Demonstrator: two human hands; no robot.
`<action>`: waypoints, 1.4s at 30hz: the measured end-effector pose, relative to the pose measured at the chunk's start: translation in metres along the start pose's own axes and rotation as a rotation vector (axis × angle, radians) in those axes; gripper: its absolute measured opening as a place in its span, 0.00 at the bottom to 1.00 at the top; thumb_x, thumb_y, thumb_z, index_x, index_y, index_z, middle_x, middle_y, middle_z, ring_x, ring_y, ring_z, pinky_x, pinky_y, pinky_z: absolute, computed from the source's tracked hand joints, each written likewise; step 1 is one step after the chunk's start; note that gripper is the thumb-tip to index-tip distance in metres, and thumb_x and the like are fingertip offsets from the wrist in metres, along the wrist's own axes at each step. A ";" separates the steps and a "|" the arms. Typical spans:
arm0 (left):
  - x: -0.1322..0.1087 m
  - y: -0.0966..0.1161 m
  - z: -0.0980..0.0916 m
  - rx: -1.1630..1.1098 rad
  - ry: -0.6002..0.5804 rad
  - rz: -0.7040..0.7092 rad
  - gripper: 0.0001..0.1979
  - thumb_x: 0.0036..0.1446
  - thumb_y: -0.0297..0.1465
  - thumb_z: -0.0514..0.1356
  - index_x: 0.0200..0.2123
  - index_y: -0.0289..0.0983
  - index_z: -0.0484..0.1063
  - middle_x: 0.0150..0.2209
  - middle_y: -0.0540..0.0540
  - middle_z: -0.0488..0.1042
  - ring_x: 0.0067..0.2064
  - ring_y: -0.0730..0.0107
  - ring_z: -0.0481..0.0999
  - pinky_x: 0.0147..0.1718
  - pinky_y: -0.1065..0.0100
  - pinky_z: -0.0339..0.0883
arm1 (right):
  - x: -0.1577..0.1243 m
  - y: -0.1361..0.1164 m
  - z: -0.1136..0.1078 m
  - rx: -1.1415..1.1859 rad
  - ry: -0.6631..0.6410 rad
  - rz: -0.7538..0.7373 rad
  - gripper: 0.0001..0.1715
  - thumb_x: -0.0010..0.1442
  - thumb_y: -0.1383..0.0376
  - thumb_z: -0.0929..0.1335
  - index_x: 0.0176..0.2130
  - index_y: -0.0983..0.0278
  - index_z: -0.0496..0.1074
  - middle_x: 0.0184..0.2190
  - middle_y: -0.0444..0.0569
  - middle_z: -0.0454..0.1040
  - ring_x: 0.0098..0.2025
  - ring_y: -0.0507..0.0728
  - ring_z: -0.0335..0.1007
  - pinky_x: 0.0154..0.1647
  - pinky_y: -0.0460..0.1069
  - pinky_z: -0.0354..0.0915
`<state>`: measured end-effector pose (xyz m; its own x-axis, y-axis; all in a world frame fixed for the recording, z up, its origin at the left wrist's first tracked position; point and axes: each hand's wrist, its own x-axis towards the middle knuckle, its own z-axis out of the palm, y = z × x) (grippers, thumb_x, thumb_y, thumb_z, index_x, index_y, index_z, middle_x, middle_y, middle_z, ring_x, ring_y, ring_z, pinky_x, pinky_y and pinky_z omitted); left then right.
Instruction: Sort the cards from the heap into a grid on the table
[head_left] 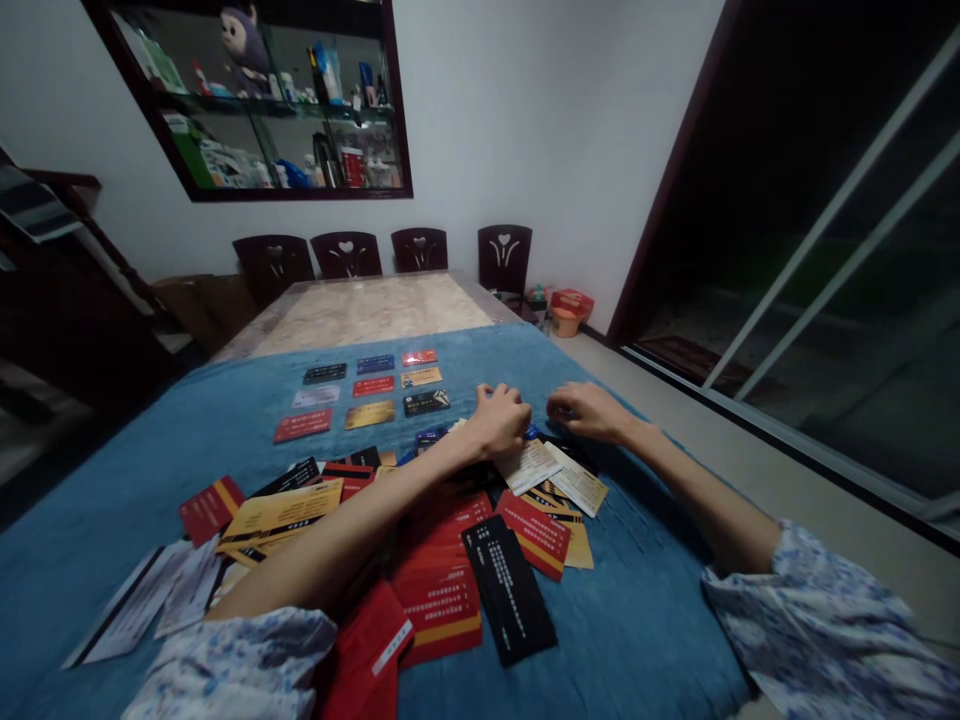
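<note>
Both my arms reach forward over a blue cloth (645,620) strewn with loose cards. My left hand (501,418) is curled closed at the far edge of the pile, resting on a white card (529,466); what it grips is hidden. My right hand (586,410) is just to its right, fingers bent and pinched over the cards, its contents too small to make out. A black card (508,588) and red cards (442,590) lie near my elbows. Beyond the hands, several cards (370,388) lie laid out in neat rows.
A marble-topped table (367,310) extends past the blue cloth, with several dark chairs (346,254) at its far end. A glass wall cabinet (270,100) hangs above. A sliding glass door (840,300) is on the right, a red container (570,305) on the floor.
</note>
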<state>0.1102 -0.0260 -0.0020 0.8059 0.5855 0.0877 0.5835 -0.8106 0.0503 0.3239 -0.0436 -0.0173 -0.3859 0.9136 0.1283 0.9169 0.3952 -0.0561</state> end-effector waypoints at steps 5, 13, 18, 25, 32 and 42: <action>0.010 0.008 0.005 -0.024 -0.038 -0.019 0.09 0.58 0.29 0.56 0.37 0.37 0.76 0.45 0.39 0.72 0.52 0.52 0.64 0.50 0.48 0.54 | -0.010 0.003 0.003 0.031 0.025 -0.003 0.13 0.58 0.70 0.64 0.37 0.61 0.78 0.37 0.50 0.79 0.41 0.57 0.71 0.40 0.48 0.59; 0.010 0.015 0.009 -0.091 0.001 0.026 0.10 0.59 0.33 0.57 0.41 0.38 0.76 0.46 0.39 0.72 0.52 0.53 0.64 0.51 0.48 0.53 | -0.020 0.007 0.004 0.124 0.049 -0.013 0.10 0.59 0.67 0.66 0.36 0.63 0.78 0.34 0.51 0.78 0.38 0.57 0.71 0.40 0.48 0.61; 0.002 0.025 0.008 -0.144 -0.029 0.244 0.11 0.58 0.36 0.59 0.42 0.40 0.75 0.49 0.42 0.72 0.54 0.54 0.61 0.51 0.51 0.52 | -0.024 0.009 0.008 0.145 0.054 -0.023 0.11 0.59 0.66 0.65 0.35 0.64 0.78 0.32 0.51 0.77 0.36 0.56 0.70 0.38 0.49 0.61; 0.000 0.031 0.009 -0.130 -0.092 0.413 0.16 0.56 0.40 0.63 0.47 0.41 0.75 0.55 0.41 0.71 0.57 0.48 0.59 0.52 0.49 0.51 | -0.026 0.012 0.011 0.178 0.051 -0.013 0.11 0.59 0.65 0.66 0.37 0.62 0.79 0.34 0.52 0.78 0.37 0.57 0.70 0.39 0.49 0.62; 0.007 0.021 0.016 -0.053 -0.069 0.274 0.14 0.60 0.41 0.60 0.44 0.39 0.74 0.51 0.40 0.71 0.57 0.49 0.60 0.52 0.48 0.52 | -0.025 0.016 0.016 0.219 0.098 -0.064 0.11 0.60 0.65 0.65 0.37 0.62 0.78 0.32 0.50 0.77 0.36 0.56 0.70 0.40 0.50 0.63; 0.012 0.011 0.019 0.004 -0.003 0.088 0.19 0.64 0.43 0.55 0.50 0.38 0.73 0.52 0.38 0.70 0.56 0.50 0.62 0.53 0.47 0.54 | -0.028 0.008 0.014 0.253 0.077 -0.101 0.18 0.61 0.56 0.68 0.47 0.62 0.78 0.38 0.54 0.74 0.44 0.61 0.67 0.47 0.55 0.63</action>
<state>0.1280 -0.0275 -0.0195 0.8542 0.5122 0.0890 0.5109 -0.8588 0.0385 0.3410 -0.0645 -0.0351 -0.4562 0.8621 0.2204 0.8159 0.5041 -0.2831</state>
